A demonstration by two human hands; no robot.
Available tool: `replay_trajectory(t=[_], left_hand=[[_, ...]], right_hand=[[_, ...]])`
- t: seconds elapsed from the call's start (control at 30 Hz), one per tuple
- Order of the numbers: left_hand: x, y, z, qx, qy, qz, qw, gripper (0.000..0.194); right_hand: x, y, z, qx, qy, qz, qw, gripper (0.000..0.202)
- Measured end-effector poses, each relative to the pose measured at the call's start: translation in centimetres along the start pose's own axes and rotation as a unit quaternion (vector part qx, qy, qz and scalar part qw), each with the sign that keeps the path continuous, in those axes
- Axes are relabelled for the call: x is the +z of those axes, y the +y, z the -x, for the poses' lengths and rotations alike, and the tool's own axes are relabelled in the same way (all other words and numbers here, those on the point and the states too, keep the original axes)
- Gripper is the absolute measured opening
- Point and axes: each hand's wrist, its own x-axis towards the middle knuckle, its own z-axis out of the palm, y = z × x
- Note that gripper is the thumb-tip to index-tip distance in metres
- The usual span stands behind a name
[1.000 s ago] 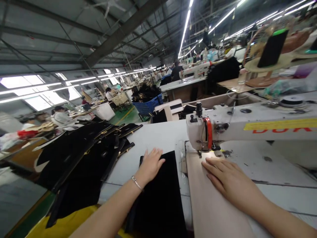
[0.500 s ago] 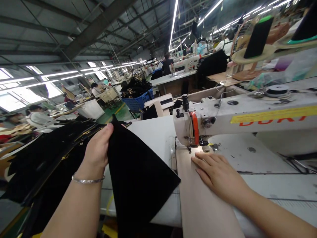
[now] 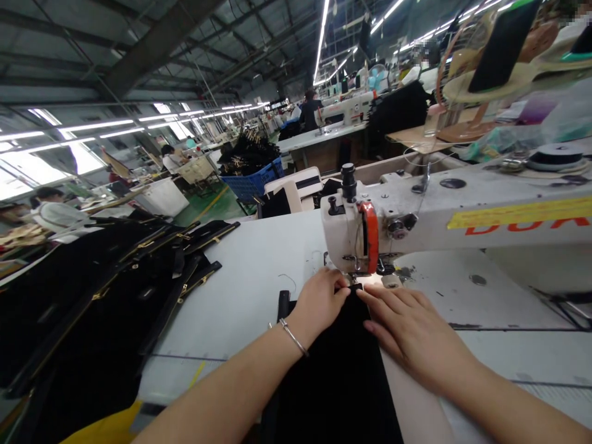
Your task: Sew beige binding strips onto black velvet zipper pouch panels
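My left hand (image 3: 324,303), with a bracelet at its wrist, pinches the top edge of a black fabric piece (image 3: 340,376) close to the needle. That fabric lies over a long beige panel (image 3: 409,394), whose right part still shows. Flat on the panel rests my right hand (image 3: 407,324), fingers stretched out, their tips at the black fabric's right edge. Just beyond both hands is the head of a white sewing machine (image 3: 345,237) with an orange guard (image 3: 371,237). The presser foot is partly hidden behind my left fingers. A dark strip end (image 3: 283,303) shows left of my left hand.
Black pieces with gold zippers (image 3: 104,290) are heaped on the left. A blue crate (image 3: 254,185) full of similar pieces stands on the floor ahead. A thread cone (image 3: 502,49) is at upper right. Other people sit at machines farther off.
My left hand has brought the black fabric rightward and down from the raised position onto the beige panel, up to the needle area. My right hand has stayed nearly in place. The view has shifted slightly.
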Motion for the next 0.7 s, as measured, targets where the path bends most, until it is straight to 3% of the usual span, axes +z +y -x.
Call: replay_trajectory(t=[0.5,0.7], left_hand=[[0.21,-0.54,-0.21,-0.022,0.026,-0.004,0.999,0.003],[-0.23,0.19,0.19,-0.006,0.028,-0.045,0.999,0.005]], right_hand=[[0.08,0.09,-0.03,-0.001,0.005,0.011,1.000,0.054],[0.20,0.18,-0.13,0.004,0.005,0.013,1.000,0.055]])
